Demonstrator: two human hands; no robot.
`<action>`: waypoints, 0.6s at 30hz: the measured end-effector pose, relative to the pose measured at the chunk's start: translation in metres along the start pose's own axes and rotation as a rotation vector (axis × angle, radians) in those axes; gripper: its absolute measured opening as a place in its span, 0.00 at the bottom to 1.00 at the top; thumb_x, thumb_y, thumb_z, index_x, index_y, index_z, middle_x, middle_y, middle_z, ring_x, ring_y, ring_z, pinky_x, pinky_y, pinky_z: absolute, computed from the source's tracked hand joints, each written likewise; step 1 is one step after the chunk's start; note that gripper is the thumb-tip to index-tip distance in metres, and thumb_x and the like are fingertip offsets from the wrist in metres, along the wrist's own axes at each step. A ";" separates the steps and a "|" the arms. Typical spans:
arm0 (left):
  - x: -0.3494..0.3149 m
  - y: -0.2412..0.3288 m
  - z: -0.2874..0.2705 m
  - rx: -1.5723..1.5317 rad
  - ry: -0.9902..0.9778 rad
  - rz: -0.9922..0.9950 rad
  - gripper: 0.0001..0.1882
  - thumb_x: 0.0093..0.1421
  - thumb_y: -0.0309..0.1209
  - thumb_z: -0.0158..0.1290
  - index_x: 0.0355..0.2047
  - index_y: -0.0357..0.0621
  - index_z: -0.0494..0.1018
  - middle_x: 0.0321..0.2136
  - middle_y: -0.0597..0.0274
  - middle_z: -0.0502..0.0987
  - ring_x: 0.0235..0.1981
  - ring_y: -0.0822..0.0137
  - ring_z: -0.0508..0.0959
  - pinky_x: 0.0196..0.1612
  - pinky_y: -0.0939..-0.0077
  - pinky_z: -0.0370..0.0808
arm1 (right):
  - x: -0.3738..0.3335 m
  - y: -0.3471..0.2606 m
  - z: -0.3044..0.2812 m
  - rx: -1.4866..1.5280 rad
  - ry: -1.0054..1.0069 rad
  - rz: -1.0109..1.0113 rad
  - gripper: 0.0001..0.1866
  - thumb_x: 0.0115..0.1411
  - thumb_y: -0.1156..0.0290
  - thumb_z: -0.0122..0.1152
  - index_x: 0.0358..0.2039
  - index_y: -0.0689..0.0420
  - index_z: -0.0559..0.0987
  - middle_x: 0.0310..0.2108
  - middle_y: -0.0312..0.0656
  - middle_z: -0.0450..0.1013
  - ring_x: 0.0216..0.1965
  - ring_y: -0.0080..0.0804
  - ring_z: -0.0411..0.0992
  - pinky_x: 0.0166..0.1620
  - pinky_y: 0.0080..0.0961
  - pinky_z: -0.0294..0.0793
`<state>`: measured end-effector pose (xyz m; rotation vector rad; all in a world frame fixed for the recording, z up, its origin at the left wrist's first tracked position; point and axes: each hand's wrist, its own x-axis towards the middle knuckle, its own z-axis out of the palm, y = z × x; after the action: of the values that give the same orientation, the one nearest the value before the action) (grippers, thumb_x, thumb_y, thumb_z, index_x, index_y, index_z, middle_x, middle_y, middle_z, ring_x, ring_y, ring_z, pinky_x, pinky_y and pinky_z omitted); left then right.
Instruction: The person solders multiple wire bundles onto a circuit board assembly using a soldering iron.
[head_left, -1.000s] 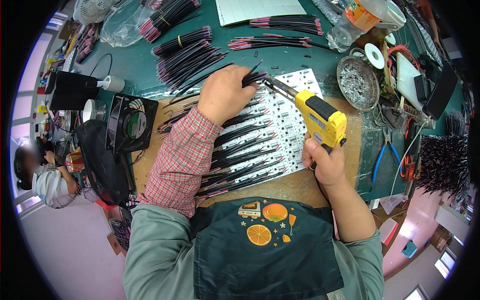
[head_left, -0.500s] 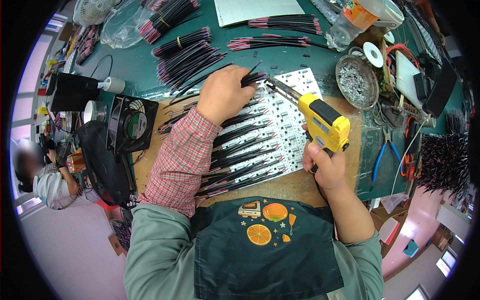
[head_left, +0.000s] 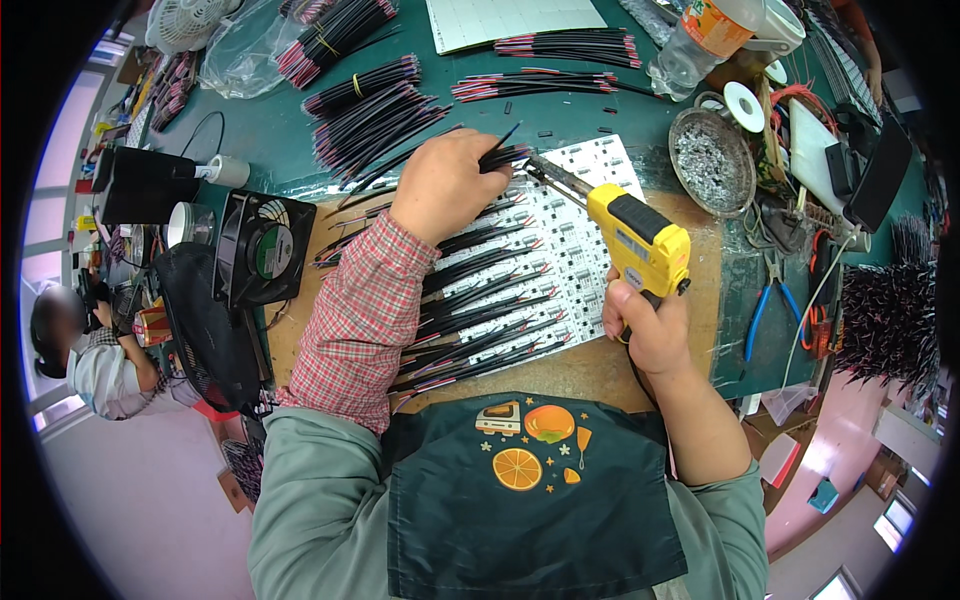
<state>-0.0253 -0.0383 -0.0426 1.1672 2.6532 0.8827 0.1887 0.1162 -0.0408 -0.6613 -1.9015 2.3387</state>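
My left hand is closed on a dark wire at the far end of a white circuit board panel. My right hand grips the handle of a yellow soldering gun. The gun's thin tip points up and left, ending close to the fingers of my left hand; whether it touches the wire is too small to tell. Rows of black wires lie across the left side of the panel, nearer to me, their ends at the board.
A wooden board lies under the panel. Wire bundles sit beyond my left hand. A black fan stands at left, a round metal dish at right, near blue-handled pliers. A person sits at far left.
The soldering gun and my right hand have shifted slightly left, bringing the tip a little nearer my left fingers. My left hand stays nearly in place, still holding the wire.
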 end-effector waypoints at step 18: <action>0.000 0.005 -0.005 0.050 -0.022 0.036 0.14 0.52 0.37 0.56 0.28 0.35 0.74 0.27 0.48 0.74 0.30 0.48 0.74 0.34 0.61 0.70 | -0.017 0.011 -0.003 0.148 0.042 -0.082 0.32 0.54 0.66 0.57 0.55 0.71 0.60 0.16 0.37 0.63 0.15 0.22 0.61 0.20 0.20 0.63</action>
<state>-0.0239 -0.0377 -0.0355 1.2316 2.6596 0.8090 0.2074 0.1109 -0.0462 -0.6012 -1.6844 2.3664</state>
